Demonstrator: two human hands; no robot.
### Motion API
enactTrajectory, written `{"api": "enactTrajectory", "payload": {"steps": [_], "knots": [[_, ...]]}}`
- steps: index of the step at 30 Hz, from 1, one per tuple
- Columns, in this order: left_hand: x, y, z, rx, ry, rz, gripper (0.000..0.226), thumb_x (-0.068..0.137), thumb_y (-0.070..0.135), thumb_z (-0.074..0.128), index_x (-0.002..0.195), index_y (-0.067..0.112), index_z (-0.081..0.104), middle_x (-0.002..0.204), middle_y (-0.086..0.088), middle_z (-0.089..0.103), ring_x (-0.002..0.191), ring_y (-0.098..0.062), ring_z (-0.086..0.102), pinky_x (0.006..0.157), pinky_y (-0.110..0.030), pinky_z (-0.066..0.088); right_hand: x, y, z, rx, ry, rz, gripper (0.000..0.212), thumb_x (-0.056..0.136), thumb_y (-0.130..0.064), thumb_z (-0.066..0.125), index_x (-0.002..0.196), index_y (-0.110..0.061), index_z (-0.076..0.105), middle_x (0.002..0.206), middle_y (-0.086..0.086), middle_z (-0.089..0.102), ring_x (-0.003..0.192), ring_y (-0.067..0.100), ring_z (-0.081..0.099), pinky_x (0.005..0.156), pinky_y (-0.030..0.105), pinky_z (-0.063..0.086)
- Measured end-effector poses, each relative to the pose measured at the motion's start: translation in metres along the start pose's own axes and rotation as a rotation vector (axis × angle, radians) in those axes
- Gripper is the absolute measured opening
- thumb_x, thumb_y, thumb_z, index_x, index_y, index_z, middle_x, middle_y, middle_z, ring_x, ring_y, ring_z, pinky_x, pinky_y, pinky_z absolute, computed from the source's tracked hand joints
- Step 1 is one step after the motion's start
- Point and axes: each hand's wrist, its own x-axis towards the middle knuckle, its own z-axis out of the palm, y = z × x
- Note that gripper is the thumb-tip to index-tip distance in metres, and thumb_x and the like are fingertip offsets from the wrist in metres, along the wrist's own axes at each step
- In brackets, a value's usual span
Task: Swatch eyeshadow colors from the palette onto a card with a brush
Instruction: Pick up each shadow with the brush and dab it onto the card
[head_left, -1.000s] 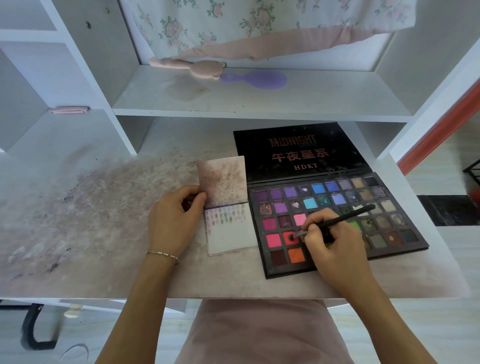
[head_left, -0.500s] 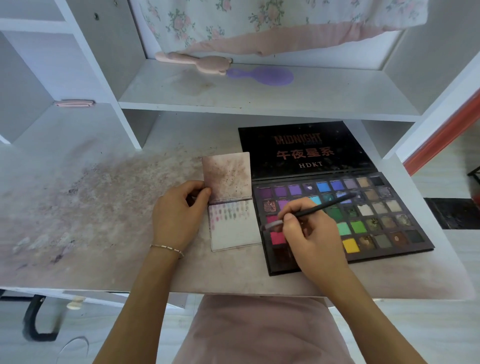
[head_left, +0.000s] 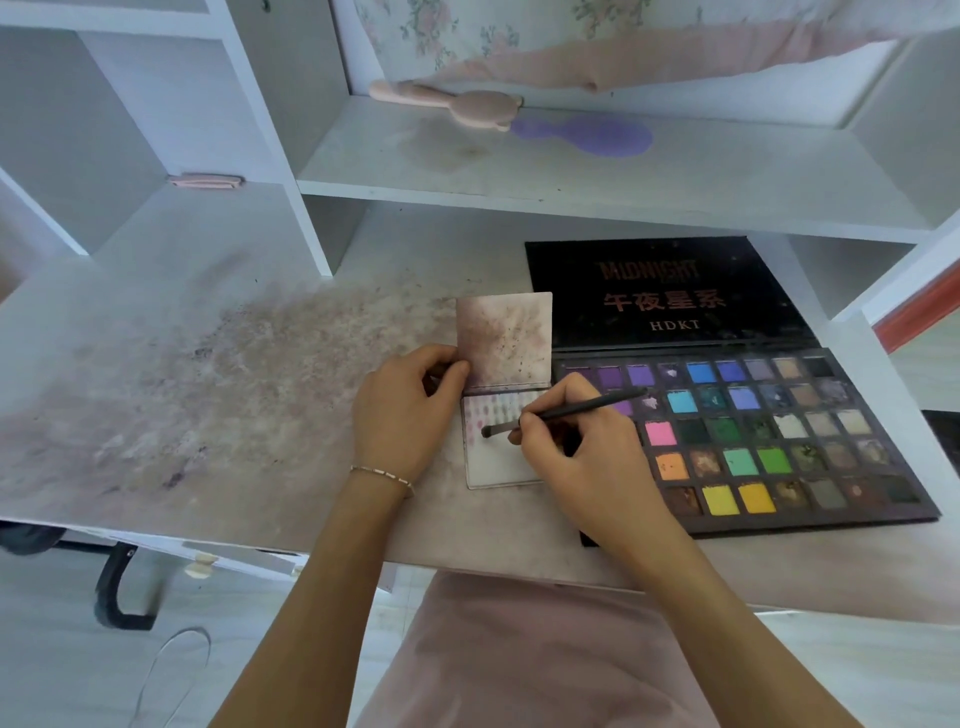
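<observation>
**One head view, looking down from above**

A single wide-angle camera is riding on the person's head, facing forward and tilting down over the bench (head_left: 218, 395). It is sitting close, taking in both forearms reaching in from the bottom edge, the shelf (head_left: 597, 171) ahead, and floor below. Straight lines are bowing toward the frame's edges.

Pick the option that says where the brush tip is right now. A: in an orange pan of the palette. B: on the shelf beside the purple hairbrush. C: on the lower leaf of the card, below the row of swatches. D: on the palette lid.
C: the right hand holds the brush with its tip on the white lower leaf of the card, left of the palette.
</observation>
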Motion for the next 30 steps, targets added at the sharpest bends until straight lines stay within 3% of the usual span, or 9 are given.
{"api": "enactTrajectory", "payload": {"steps": [4,15,30], "knots": [[-0.0002,0.0001,0.0007,-0.007,0.003,0.004,0.012,0.084,0.023,0.059,0.089,0.022,0.070,0.080,0.005,0.068,0.071,-0.011,0.059,0.066,-0.027,0.045,0.0000,0.0004,0.0002,-0.004,-0.026,0.005,0.012,0.082,-0.019,0.056,0.074,-0.026,0.050,0.078,0.000,0.067,0.077,0.012,0.061,0.062,0.019,0.047],[-0.0004,0.0013,-0.0006,-0.003,-0.006,-0.004,0.013,0.084,0.024,0.059,0.091,0.022,0.070,0.082,0.001,0.069,0.076,-0.016,0.061,0.072,-0.037,0.049,0.0002,0.0001,0.0007,-0.053,-0.055,0.021,0.010,0.083,-0.018,0.056,0.076,-0.023,0.051,0.077,0.000,0.066,0.078,0.014,0.061,0.065,0.025,0.048],[-0.0010,0.0016,0.0001,-0.004,0.001,-0.004,0.014,0.084,0.025,0.058,0.091,0.022,0.070,0.080,0.005,0.068,0.071,-0.010,0.058,0.066,-0.027,0.045,0.0013,-0.0016,0.0003,-0.063,-0.055,0.015,0.012,0.084,-0.017,0.056,0.076,-0.024,0.050,0.078,-0.002,0.065,0.077,0.009,0.061,0.064,0.020,0.048]]}}
